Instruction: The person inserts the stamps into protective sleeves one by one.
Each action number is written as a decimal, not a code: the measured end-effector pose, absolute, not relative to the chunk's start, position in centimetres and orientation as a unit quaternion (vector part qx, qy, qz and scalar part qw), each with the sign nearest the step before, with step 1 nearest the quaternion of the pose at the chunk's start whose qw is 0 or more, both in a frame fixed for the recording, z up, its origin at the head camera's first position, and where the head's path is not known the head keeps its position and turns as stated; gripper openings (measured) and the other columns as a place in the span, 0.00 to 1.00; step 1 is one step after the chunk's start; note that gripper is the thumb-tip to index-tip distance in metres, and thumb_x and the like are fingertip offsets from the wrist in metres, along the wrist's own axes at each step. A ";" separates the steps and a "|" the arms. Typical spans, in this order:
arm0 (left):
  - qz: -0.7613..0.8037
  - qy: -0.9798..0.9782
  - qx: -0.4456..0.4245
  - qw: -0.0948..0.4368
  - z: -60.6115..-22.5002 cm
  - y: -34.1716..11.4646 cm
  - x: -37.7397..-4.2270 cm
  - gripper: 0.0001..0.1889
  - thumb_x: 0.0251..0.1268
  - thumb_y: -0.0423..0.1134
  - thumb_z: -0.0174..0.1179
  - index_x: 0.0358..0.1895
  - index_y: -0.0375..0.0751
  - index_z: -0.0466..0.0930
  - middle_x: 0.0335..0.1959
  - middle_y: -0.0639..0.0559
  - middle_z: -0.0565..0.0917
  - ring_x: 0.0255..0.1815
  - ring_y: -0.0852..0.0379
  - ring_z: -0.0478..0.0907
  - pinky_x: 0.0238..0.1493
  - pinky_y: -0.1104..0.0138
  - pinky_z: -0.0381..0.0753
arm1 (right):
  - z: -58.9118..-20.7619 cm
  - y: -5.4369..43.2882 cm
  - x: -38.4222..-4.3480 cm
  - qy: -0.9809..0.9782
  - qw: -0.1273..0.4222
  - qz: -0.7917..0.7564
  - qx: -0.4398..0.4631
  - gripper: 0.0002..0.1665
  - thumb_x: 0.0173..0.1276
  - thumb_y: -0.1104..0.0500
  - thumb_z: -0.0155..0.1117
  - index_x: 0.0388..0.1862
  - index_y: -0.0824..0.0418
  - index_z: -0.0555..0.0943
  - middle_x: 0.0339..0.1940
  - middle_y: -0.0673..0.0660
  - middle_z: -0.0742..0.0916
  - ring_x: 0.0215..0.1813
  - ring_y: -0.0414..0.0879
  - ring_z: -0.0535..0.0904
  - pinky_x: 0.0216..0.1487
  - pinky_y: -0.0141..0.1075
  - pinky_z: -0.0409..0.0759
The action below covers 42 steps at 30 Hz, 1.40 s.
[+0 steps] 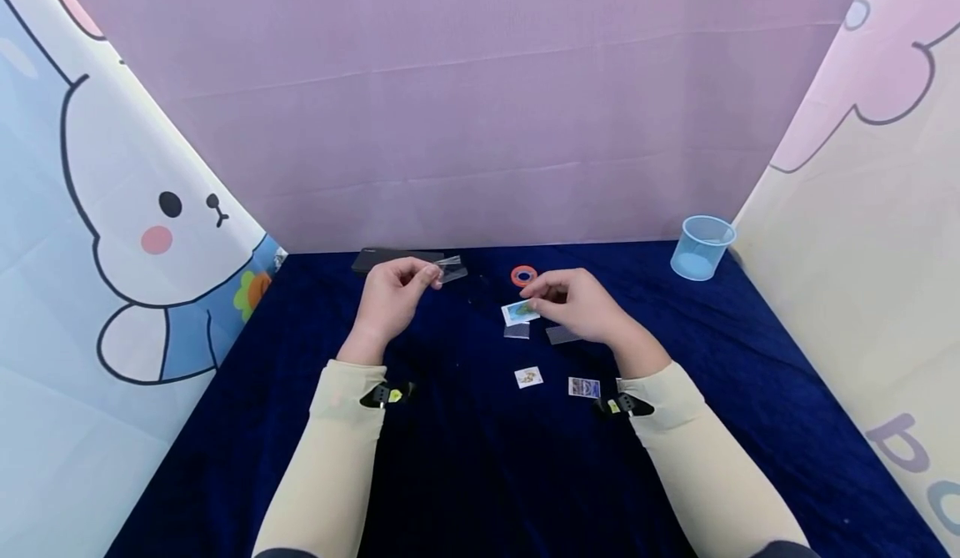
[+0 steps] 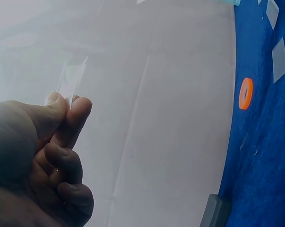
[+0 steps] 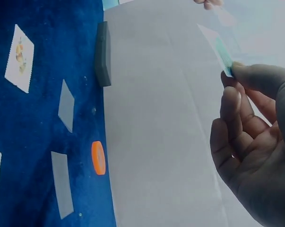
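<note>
My left hand (image 1: 390,295) pinches a small clear plastic sleeve (image 1: 453,269) between thumb and forefinger, raised above the blue cloth. In the left wrist view the same sleeve (image 2: 73,79) points up from the fingertips, the other fingers curled below. A stamp (image 1: 516,314) with a blue-green picture and white border is pinched at its edge by my right hand (image 1: 585,306). In the right wrist view this stamp (image 3: 217,46) is seen nearly side-on, apart from the sleeve. Two more stamps, one white with a small picture (image 1: 528,377) and one darker (image 1: 584,388), lie nearer me.
Two flat clear or greyish pieces (image 1: 517,331) (image 3: 62,187) lie on the dark blue cloth (image 1: 450,458) under the right hand. An orange ring (image 1: 514,278) sits behind them. At the back are a dark flat case (image 1: 378,256) and, far right, a translucent blue cup (image 1: 697,262).
</note>
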<state>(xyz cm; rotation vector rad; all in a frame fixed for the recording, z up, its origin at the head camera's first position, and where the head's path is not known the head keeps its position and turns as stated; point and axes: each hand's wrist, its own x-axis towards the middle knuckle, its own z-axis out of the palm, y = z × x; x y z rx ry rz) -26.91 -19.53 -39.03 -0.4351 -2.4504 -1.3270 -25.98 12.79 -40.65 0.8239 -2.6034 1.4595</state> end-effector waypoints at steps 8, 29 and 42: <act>-0.470 -0.856 -0.159 0.146 -38.7 -18.4 -26.2 0.12 0.76 0.50 0.64 0.37 0.49 0.90 0.30 0.57 0.88 0.36 0.56 0.83 0.40 0.58 0.78 | -39.7 13.5 -25.8 -0.829 0.072 0.497 0.245 0.04 0.78 0.57 0.67 0.47 0.52 0.86 0.36 0.52 0.88 0.35 0.48 0.83 0.35 0.39 0.80; -0.476 -0.847 -0.196 0.135 -38.2 -16.0 -24.8 0.09 0.76 0.49 0.65 0.38 0.52 0.91 0.30 0.62 0.88 0.32 0.59 0.81 0.38 0.59 0.78 | -37.6 12.9 -24.2 -0.782 0.144 0.568 0.214 0.05 0.74 0.61 0.71 0.44 0.62 0.89 0.37 0.58 0.92 0.34 0.52 0.88 0.35 0.41 0.88; -0.463 -0.857 -0.190 0.121 -38.2 -15.2 -24.5 0.11 0.76 0.50 0.65 0.34 0.55 0.90 0.30 0.63 0.87 0.26 0.53 0.73 0.32 0.60 0.73 | -38.2 12.6 -24.4 -0.784 0.150 0.557 0.230 0.05 0.75 0.58 0.71 0.42 0.58 0.90 0.32 0.56 0.90 0.32 0.48 0.85 0.33 0.38 0.86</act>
